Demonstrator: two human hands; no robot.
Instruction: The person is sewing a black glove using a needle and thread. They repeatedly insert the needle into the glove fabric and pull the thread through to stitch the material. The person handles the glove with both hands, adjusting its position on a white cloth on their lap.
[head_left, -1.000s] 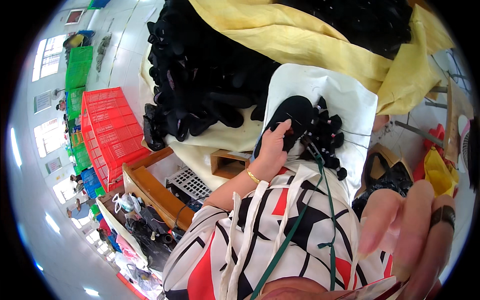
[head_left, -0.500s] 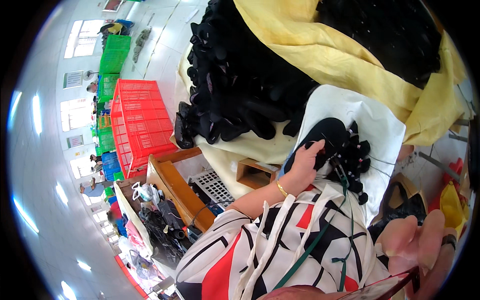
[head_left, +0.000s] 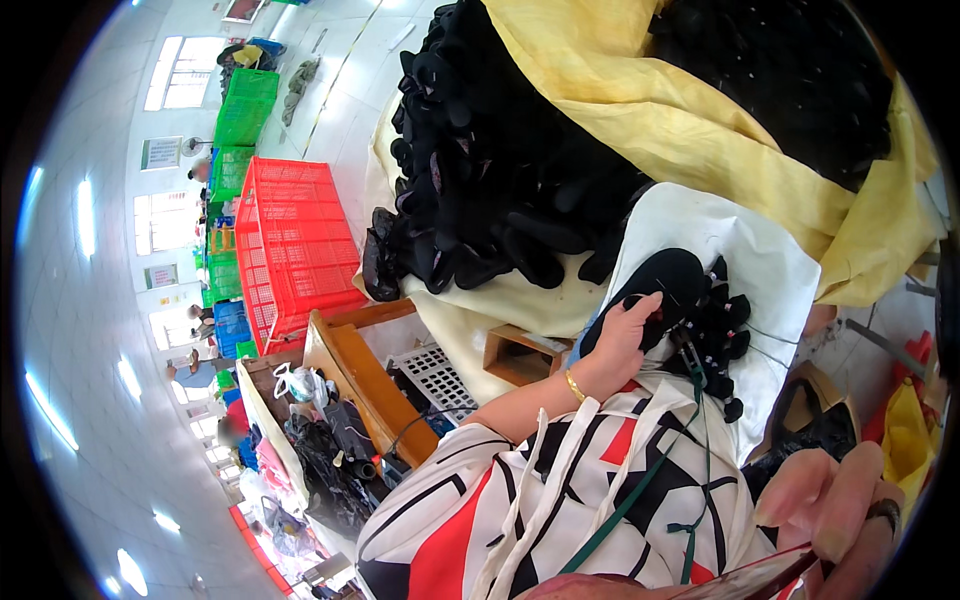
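Note:
My left hand (head_left: pixel 625 338), with a gold bracelet at the wrist, is closed on the edge of a black oval fabric piece (head_left: pixel 668 280) over my lap. Below it lies a white cloth (head_left: pixel 765 260). Small black stuffed pieces (head_left: pixel 733 345) bunch up right beside it. Metal thread snips (head_left: pixel 688 352) on a green cord (head_left: pixel 655 465) lie against them. Close to the camera at lower right, my right hand (head_left: pixel 840 500) has curled fingers, near the red rim of eyeglasses (head_left: pixel 770 575). Whatever is in its fingers, if anything, is hidden.
A heap of black stuffed pieces (head_left: pixel 510 160) and a yellow sack (head_left: pixel 680 110) lie ahead. To the left are a wooden drawer (head_left: pixel 370 385), a small wooden box (head_left: pixel 520 355), a white basket (head_left: pixel 435 372) and a red crate (head_left: pixel 300 240). A yellow bag (head_left: pixel 905 430) hangs at right.
My right hand has moved slightly left and down, overlapping the eyeglasses' rim more. My left hand keeps its hold on the black fabric piece. The whole view has shifted slightly.

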